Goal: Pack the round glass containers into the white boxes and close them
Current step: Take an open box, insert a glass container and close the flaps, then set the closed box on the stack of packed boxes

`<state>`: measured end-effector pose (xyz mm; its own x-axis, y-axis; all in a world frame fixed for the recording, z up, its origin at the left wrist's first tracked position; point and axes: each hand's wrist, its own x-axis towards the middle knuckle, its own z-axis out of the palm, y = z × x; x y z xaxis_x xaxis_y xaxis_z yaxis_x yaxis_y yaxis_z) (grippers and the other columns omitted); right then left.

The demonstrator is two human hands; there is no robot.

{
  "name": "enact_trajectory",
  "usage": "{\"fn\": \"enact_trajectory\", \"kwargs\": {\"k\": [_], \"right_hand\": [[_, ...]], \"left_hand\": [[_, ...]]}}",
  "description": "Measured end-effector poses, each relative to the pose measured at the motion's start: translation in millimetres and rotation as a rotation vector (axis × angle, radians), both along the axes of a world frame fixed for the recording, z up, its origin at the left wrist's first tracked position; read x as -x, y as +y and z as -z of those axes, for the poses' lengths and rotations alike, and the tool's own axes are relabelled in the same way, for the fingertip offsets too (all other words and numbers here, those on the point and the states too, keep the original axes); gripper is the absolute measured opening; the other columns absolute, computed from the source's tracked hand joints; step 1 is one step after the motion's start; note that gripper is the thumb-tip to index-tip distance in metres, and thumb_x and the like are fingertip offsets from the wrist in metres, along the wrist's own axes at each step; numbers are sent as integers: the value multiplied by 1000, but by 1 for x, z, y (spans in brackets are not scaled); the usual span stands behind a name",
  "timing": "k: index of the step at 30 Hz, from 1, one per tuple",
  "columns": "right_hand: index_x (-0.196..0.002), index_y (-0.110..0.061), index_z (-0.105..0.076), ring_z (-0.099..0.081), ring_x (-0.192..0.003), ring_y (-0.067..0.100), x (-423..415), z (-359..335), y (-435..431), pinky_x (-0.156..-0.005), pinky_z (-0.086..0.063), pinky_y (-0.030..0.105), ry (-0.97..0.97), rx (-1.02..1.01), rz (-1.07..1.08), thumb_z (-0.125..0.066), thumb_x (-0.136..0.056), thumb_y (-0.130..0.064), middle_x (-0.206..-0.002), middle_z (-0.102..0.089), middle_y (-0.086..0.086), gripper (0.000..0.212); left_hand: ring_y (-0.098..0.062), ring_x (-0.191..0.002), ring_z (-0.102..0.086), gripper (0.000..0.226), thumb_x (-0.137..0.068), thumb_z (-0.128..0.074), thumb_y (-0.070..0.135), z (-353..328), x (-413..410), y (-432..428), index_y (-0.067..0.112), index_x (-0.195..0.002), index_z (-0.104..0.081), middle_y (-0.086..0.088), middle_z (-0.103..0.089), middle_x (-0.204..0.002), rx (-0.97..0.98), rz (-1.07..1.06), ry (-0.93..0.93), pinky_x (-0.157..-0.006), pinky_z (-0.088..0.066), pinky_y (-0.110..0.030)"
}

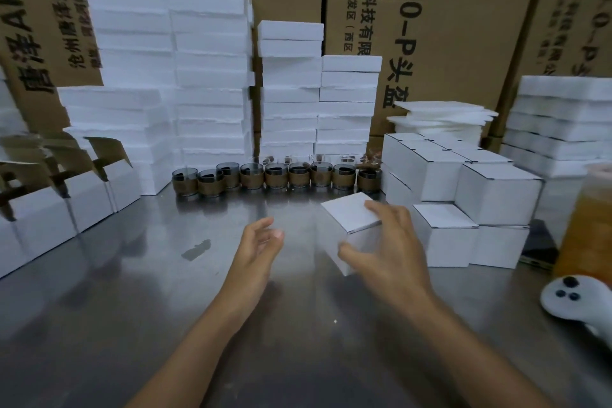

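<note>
a closed white box (356, 228) is gripped by the right hand (390, 255) above the metal table (132, 291), tilted with one corner toward the camera. fingers (381, 209) are laid over the top flap, thumb (347, 250) pressed on the near side face. the left hand (258, 242) is held open and empty just beside the box, not touching it.

step is judged to be: finished box being set with the closed boxes (463, 195) stacked at right. whether a container is inside cannot be told; the lid is seen shut.

the round glass containers (275, 175) are lined up in a row at the back of the table, unpacked, in front of the tall white stacks (212, 76). open boxes (66, 195) with raised flaps are waiting at left.

to do it well:
- top flap is to be kept pinned by the fingers until the box is seated, so it is not sprung open
- box is to be levelled before being put down, then butted square against the lower stack face (443, 242)
- glass inside is assumed, so it is to be placed, not dropped

edges and room:
- centre of the table is free, wide room for both hands
- right side is crowded: a drink cup (586, 219), a dark phone (539, 248) and a white controller (573, 298) sit near the stack
- container row is close behind the box; backward swing is to be avoided
</note>
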<state>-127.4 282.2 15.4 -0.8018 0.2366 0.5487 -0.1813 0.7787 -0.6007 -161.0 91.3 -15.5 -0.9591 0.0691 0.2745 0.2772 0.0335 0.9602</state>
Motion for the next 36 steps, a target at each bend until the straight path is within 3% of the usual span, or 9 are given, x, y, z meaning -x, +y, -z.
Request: {"fn": "enact_trajectory", "kwargs": {"k": [5,11,15,26,33,36], "right_hand": [[-133,-22,-47,-49,-110,20,1,-41,47,-83,-36,28,120,-59,134,-74,-66,-37,-130,-44,-1,74],[-134,-17,-47,-44,-121,28,8,-63,93,-102,-31,38,105,-136,283,-72,-72,-41,-135,-45,7,71],[-131,-12,-49,-40,-126,27,15,-57,105,-111,-18,43,83,-188,337,-71,-74,-41,-135,-47,11,68],[-133,-13,-47,-23,-139,26,29,-43,121,-113,-11,51,13,-291,437,-63,-79,-53,-141,-43,10,69],[-140,-15,-36,2,-145,20,26,-41,123,-114,1,52,-84,-345,451,-49,-86,-59,-157,-10,7,71],[-143,-14,-29,0,-145,21,22,-50,105,-115,0,51,-38,-360,394,-51,-88,-51,-157,-10,7,70]], "left_hand": [[-9,-114,-53,16,-91,-49,40,2,2,0,42,-107,-48,5,-55,-118,18,11,-6,-87,-42,-23],[-5,-106,-55,13,-95,-46,30,-1,-2,3,38,-106,-48,1,-56,-115,11,9,-1,-78,-41,-16],[-3,-104,-56,13,-96,-46,28,-2,-2,3,38,-104,-49,2,-57,-112,12,7,-4,-78,-41,-14],[-3,-103,-57,13,-96,-46,28,-2,0,4,36,-106,-50,0,-58,-114,-5,15,4,-82,-41,-14],[0,-104,-56,12,-96,-45,31,-1,-1,4,36,-106,-50,3,-58,-114,-10,24,3,-80,-41,-13],[-1,-104,-57,12,-95,-45,32,0,-1,4,37,-105,-51,4,-58,-113,-7,18,9,-81,-42,-16]]}}
